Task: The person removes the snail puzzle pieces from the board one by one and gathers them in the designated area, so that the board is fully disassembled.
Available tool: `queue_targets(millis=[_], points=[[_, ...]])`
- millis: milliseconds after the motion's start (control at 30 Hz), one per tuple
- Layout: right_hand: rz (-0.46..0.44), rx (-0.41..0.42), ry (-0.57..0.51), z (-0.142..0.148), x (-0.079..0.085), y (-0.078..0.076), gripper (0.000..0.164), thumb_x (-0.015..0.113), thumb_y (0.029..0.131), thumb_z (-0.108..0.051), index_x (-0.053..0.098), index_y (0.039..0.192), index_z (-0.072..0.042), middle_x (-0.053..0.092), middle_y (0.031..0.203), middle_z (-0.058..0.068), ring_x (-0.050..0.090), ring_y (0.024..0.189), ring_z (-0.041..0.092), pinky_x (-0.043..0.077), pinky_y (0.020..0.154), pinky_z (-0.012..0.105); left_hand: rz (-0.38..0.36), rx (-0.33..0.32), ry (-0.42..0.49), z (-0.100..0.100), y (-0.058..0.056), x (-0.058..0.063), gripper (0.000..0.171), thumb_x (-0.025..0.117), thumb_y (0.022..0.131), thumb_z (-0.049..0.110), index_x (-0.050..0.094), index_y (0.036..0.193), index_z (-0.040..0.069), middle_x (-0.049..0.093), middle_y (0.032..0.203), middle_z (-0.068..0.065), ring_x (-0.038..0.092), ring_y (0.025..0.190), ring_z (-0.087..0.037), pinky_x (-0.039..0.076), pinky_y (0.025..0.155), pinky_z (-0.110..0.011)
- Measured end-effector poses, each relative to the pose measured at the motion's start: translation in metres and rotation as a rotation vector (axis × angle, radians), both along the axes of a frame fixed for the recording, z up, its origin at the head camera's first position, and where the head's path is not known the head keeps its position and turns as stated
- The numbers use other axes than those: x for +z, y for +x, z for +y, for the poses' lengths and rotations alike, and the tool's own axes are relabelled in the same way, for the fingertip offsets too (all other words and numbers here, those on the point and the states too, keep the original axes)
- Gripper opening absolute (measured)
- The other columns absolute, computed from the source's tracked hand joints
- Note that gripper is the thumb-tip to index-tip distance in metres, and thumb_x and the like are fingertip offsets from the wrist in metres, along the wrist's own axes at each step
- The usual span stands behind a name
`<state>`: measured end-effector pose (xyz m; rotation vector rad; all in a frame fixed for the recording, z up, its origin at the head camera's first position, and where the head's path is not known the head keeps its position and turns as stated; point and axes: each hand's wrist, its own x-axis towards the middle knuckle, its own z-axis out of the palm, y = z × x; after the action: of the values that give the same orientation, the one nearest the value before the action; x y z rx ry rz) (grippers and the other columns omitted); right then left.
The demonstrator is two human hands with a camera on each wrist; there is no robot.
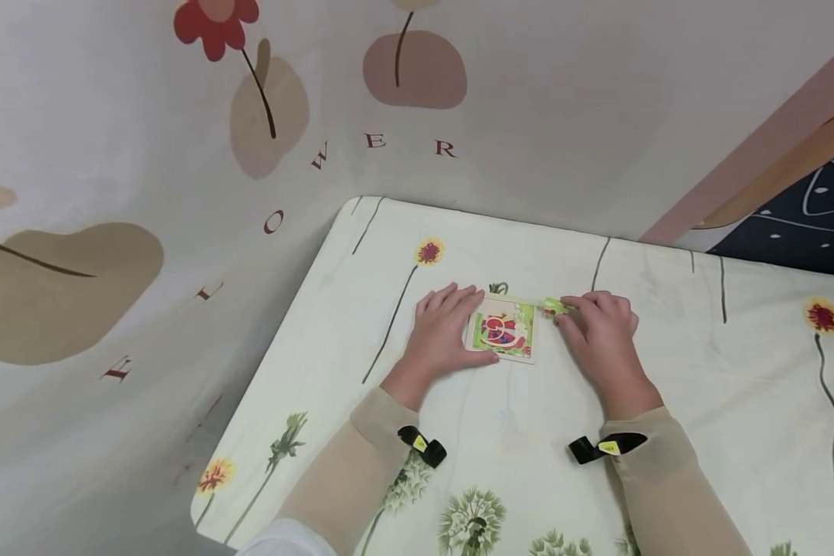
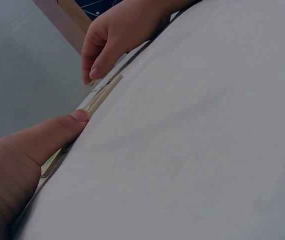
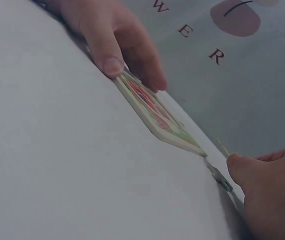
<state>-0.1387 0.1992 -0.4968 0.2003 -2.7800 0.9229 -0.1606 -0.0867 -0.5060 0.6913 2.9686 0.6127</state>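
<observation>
In the head view a small square jigsaw board (image 1: 503,328) with a pale wooden rim and a red, green and purple picture lies flat on the table. My left hand (image 1: 445,330) grips its left side, the thumb along the near edge and the fingers at the far edge. The upper left of the picture area shows bare wood. Just off the board's far right corner, my right hand (image 1: 601,332) pinches a green puzzle piece (image 1: 553,307) between thumb and index finger. The right wrist view shows that piece (image 3: 223,147) edge-on, raised above the cloth.
A white cloth (image 1: 723,371) printed with flowers and dandelions covers the table. Behind it and along the left hangs a pale curtain (image 1: 556,139) with flower shapes and letters. Black wrist cameras sit on both sleeves.
</observation>
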Motion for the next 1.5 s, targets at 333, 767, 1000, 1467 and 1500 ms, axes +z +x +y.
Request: queue_targets(millis=[333, 767, 1000, 1467, 1500], points=[[-0.006, -0.047, 0.041, 0.025, 0.0, 0.005, 0.031, 0.072, 0.102, -0.012, 0.071, 0.13, 0.001, 0.054, 0.122, 0.021, 0.039, 0.124, 0.049, 0.021, 0.105, 0.072, 0.008, 0.012, 0.001, -0.002, 0.0, -0.001, 0.108, 0.082, 0.076, 0.075, 0.045, 0.164, 0.024, 0.039, 0.169, 0.004, 0.027, 0.158, -0.026, 0.019, 0.124, -0.054], [-0.044, -0.078, 0.068, 0.038, 0.001, 0.016, 0.031, 0.072, 0.103, -0.012, 0.07, 0.131, 0.001, 0.053, 0.123, 0.023, 0.039, 0.124, 0.051, 0.021, 0.104, 0.072, 0.002, 0.0, 0.022, 0.001, 0.0, 0.001, 0.105, 0.085, 0.076, 0.072, 0.048, 0.161, 0.023, 0.04, 0.169, 0.003, 0.027, 0.158, -0.027, 0.019, 0.124, -0.055], [-0.068, -0.095, 0.062, 0.038, -0.001, 0.017, 0.034, 0.071, 0.103, -0.013, 0.069, 0.134, 0.0, 0.055, 0.126, 0.023, 0.039, 0.125, 0.05, 0.021, 0.103, 0.072, -0.006, -0.004, 0.018, 0.001, 0.0, 0.002, 0.105, 0.085, 0.076, 0.072, 0.049, 0.161, 0.023, 0.04, 0.169, 0.003, 0.027, 0.158, -0.027, 0.019, 0.124, -0.055], [-0.049, -0.113, 0.036, 0.036, -0.004, 0.017, 0.033, 0.069, 0.102, -0.012, 0.07, 0.133, 0.001, 0.056, 0.125, 0.024, 0.042, 0.124, 0.051, 0.023, 0.104, 0.072, -0.007, -0.006, 0.011, 0.0, -0.001, 0.001, 0.104, 0.083, 0.077, 0.074, 0.048, 0.162, 0.024, 0.039, 0.169, 0.002, 0.025, 0.159, -0.028, 0.019, 0.124, -0.056], [-0.051, -0.114, 0.036, 0.036, -0.004, 0.017, 0.033, 0.069, 0.102, -0.012, 0.07, 0.133, 0.001, 0.056, 0.125, 0.024, 0.042, 0.124, 0.051, 0.023, 0.104, 0.072, -0.006, -0.006, 0.012, 0.0, -0.001, 0.001, 0.104, 0.083, 0.077, 0.074, 0.048, 0.162, 0.024, 0.039, 0.17, 0.002, 0.025, 0.159, -0.028, 0.019, 0.124, -0.056]])
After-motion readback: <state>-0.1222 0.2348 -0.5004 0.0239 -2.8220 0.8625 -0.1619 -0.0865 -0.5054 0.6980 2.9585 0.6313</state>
